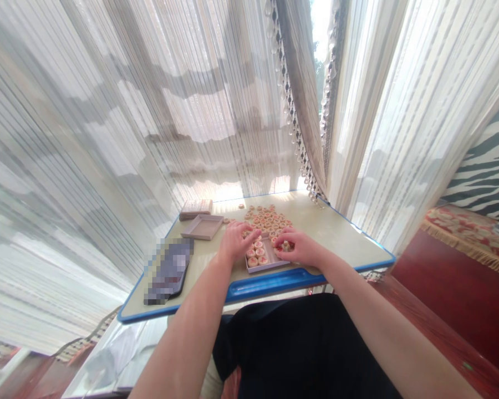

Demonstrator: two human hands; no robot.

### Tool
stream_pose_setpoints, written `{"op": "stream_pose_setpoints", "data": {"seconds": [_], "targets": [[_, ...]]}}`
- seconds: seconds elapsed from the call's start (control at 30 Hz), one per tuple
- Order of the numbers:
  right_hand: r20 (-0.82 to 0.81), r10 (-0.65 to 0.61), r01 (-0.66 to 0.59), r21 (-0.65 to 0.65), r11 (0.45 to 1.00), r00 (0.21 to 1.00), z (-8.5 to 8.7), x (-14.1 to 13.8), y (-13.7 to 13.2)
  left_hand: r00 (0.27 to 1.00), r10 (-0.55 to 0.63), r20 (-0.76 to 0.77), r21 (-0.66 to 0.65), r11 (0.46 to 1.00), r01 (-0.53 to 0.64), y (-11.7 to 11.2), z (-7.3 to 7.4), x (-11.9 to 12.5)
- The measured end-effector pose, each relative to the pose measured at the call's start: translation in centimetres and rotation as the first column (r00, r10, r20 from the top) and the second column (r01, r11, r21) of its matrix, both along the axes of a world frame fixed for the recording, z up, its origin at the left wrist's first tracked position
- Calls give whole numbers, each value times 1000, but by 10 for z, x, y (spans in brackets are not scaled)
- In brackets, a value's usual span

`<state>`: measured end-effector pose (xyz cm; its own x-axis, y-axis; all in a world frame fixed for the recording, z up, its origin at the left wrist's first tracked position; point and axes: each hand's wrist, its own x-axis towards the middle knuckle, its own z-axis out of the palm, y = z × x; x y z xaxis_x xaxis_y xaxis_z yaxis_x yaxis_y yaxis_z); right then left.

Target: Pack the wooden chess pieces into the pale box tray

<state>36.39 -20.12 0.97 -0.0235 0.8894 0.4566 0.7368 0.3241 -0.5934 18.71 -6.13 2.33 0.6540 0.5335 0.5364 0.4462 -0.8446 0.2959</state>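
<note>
A shallow pinkish box [268, 269] lies near the front edge of the table, with round wooden Chinese chess pieces [256, 252] in two columns along its left side. My left hand [233, 241] rests at the box's far left corner, thumb and index finger closed around a piece there. Over the right side of the box, my right hand [300, 248] curls its thumb and fingers around a Chinese chess piece [288, 245]. Fingers partly hide the pieces below. Just beyond the box spreads a loose pile of pieces [271, 219] with red and dark markings.
On the left stands a box lid or second tray [203, 228], with a folded board or boxed stack [196, 208] behind it. A dark phone [172, 271], partly pixelated, lies at the left front. The table's blue rim [270, 285] is close to my body. Curtains [216, 111] hang behind.
</note>
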Motion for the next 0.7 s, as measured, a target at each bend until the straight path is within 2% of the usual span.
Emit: {"op": "stream_pose_setpoints", "data": {"seconds": [0.3, 0.47, 0.7], "targets": [[-11, 0, 0, -18, 1000, 1000, 1, 0, 0, 1000, 17, -9, -13, 1000, -18, 1, -1, 1], [-40, -57, 55, -51, 997, 998, 2, 2, 1, 999, 34, 22, 43, 998, -35, 7, -4, 1], [-19, -40, 39, -54, 998, 999, 0, 3, 2, 989, 91, 114, 115, 988, -104, 15, -10, 1]]}}
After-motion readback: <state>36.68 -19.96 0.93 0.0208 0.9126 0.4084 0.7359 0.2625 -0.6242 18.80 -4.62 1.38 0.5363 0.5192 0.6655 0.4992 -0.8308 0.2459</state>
